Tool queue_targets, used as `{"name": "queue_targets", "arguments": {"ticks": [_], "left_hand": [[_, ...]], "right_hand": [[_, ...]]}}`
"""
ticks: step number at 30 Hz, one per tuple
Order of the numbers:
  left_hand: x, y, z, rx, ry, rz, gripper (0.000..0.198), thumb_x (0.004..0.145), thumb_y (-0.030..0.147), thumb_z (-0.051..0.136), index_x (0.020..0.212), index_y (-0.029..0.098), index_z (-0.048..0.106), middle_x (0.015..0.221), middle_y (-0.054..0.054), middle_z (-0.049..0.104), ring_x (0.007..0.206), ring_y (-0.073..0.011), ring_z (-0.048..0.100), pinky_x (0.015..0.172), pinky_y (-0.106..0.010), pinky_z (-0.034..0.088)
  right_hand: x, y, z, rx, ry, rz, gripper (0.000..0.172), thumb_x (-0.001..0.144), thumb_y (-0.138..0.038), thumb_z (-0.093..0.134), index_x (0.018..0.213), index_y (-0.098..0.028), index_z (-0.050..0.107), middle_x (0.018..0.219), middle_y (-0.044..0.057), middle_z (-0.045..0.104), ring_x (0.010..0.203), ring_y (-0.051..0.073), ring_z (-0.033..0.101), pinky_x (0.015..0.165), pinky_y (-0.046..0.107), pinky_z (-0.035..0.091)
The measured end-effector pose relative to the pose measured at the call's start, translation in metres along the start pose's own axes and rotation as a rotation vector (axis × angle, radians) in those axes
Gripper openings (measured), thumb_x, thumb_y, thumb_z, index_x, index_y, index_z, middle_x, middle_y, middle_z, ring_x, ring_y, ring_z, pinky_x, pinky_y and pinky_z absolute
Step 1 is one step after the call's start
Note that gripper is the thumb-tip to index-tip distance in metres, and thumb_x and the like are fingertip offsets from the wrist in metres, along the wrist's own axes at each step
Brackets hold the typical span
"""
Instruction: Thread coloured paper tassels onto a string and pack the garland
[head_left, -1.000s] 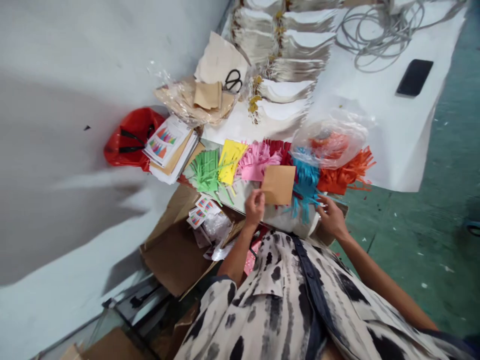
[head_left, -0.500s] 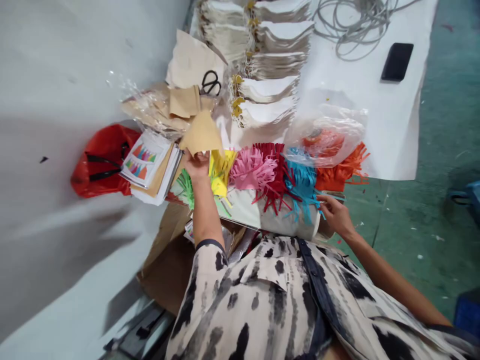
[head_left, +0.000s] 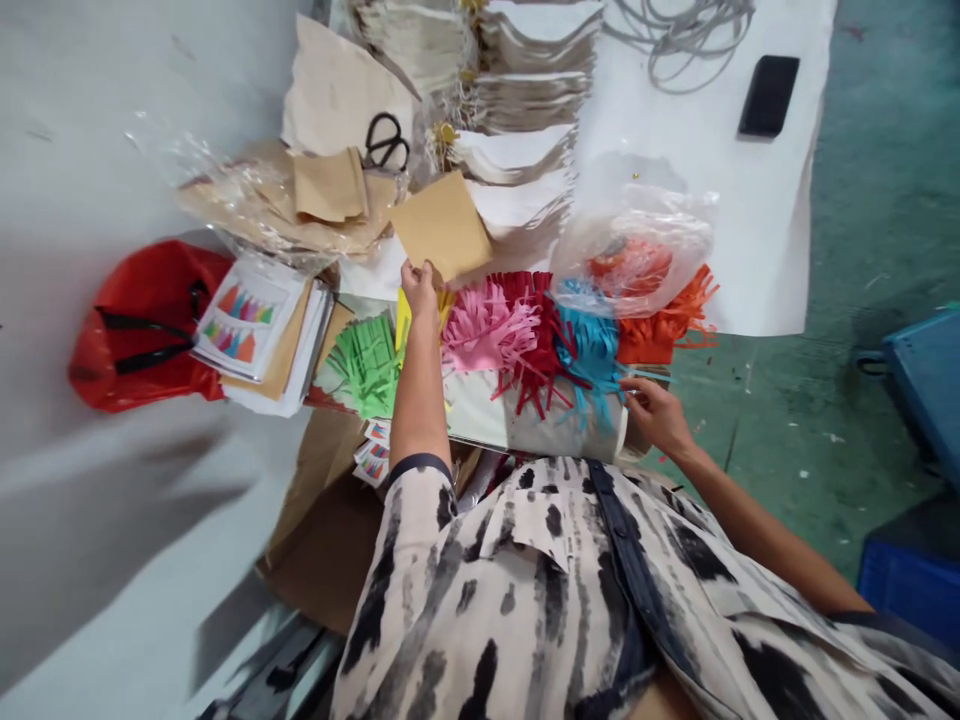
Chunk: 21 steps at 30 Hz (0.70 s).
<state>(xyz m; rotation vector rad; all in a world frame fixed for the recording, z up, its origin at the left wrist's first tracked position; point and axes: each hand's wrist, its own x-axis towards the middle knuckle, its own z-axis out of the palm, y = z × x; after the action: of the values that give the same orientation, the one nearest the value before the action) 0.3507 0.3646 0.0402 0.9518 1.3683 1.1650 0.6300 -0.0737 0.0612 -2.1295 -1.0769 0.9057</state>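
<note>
The left hand [head_left: 420, 290] pinches a brown card [head_left: 442, 237] by its corner. The right hand [head_left: 656, 415] rests curled at the board's [head_left: 525, 425] right edge, holding nothing. Keep the card flat and the pinch firm.

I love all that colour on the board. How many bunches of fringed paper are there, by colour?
Green: 1
Yellow: 1, mostly hidden by the left hand
Pink: 1
Red: 1
Blue: 1
Orange: 1
Total: 6 bunches
</note>
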Motion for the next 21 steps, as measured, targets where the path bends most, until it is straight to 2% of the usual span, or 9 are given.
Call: {"name": "queue_targets", "arguments": {"ticks": [3,6,8,10,12,13,15,18,21], "left_hand": [[-0.013,0.013,-0.009,0.275,0.141,0.099,0.062,0.093,0.014,0.079,0.15,0.014,0.053,0.174,-0.019,0.044,0.168,-0.0219,0.037,0.14,-0.035,0.025],[-0.059,0.024,-0.015,0.398,0.09,0.298,0.051,0.096,0.013,0.074,0.146,0.018,0.06,0.171,-0.013,0.05,0.168,-0.0212,0.035,0.144,-0.038,0.016],[-0.111,0.019,-0.008,0.399,-0.074,0.404,0.033,0.104,0.02,0.068,0.137,0.019,0.069,0.159,-0.011,0.061,0.163,-0.0216,0.043,0.145,-0.044,0.017],[-0.175,0.004,0.01,0.382,-0.321,0.424,0.022,0.104,0.026,0.07,0.125,0.021,0.076,0.145,-0.011,0.072,0.156,-0.0245,0.053,0.144,-0.05,0.021],[-0.239,-0.02,0.037,0.364,-0.633,0.372,0.024,0.099,0.024,0.077,0.122,0.024,0.08,0.136,-0.011,0.077,0.15,-0.029,0.061,0.142,-0.055,0.029],[-0.269,-0.033,0.051,0.381,-0.794,0.36,0.028,0.097,0.021,0.077,0.124,0.025,0.081,0.14,-0.011,0.077,0.152,-0.031,0.061,0.142,-0.057,0.027],[-0.315,-0.057,0.078,0.47,-0.997,0.402,0.041,0.096,0.02,0.076,0.136,0.027,0.078,0.154,-0.009,0.071,0.162,-0.0317,0.051,0.145,-0.061,0.016],[-0.348,-0.085,0.099,0.807,-1.231,0.582,0.054,0.103,0.023,0.066,0.157,0.026,0.063,0.173,-0.009,0.054,0.169,-0.0283,0.039,0.145,-0.064,0.01],[-0.348,-0.1,0.09,1.109,-1.292,0.767,0.05,0.11,0.027,0.055,0.16,0.023,0.059,0.173,-0.012,0.053,0.168,-0.0281,0.041,0.143,-0.069,0.013]], "right_hand": [[0.003,0.012,-0.011,-0.12,0.065,-0.029,0.034,0.1,-0.044,0.057,0.112,-0.021,0.079,0.11,0.013,0.081,0.083,0.025,0.074,0.082,0.042,0.059],[0.017,0.028,-0.024,-0.265,0.129,-0.06,0.032,0.101,-0.041,0.054,0.103,-0.02,0.079,0.108,0.016,0.079,0.091,0.028,0.071,0.086,0.043,0.055],[0.03,0.038,-0.03,-0.365,0.154,-0.088,0.034,0.104,-0.038,0.052,0.101,-0.019,0.08,0.109,0.018,0.078,0.098,0.031,0.069,0.089,0.044,0.052],[0.045,0.046,-0.035,-0.458,0.15,-0.133,0.034,0.105,-0.037,0.052,0.103,-0.018,0.081,0.114,0.019,0.077,0.106,0.033,0.067,0.092,0.044,0.048],[0.059,0.053,-0.037,-0.537,0.124,-0.197,0.031,0.106,-0.035,0.055,0.109,-0.018,0.081,0.123,0.019,0.077,0.114,0.034,0.064,0.097,0.045,0.044],[0.065,0.056,-0.039,-0.572,0.109,-0.234,0.029,0.106,-0.034,0.057,0.113,-0.018,0.081,0.127,0.019,0.076,0.117,0.034,0.062,0.098,0.045,0.042],[0.075,0.061,-0.041,-0.629,0.072,-0.313,0.027,0.105,-0.03,0.059,0.119,-0.019,0.079,0.132,0.018,0.075,0.117,0.033,0.061,0.098,0.045,0.039],[0.084,0.068,-0.047,-0.692,0.01,-0.435,0.023,0.105,-0.025,0.059,0.118,-0.021,0.078,0.124,0.016,0.077,0.108,0.03,0.059,0.093,0.043,0.036],[0.089,0.074,-0.055,-0.734,-0.034,-0.544,0.023,0.106,-0.021,0.055,0.112,-0.021,0.077,0.115,0.013,0.078,0.1,0.027,0.058,0.09,0.041,0.034]]}}
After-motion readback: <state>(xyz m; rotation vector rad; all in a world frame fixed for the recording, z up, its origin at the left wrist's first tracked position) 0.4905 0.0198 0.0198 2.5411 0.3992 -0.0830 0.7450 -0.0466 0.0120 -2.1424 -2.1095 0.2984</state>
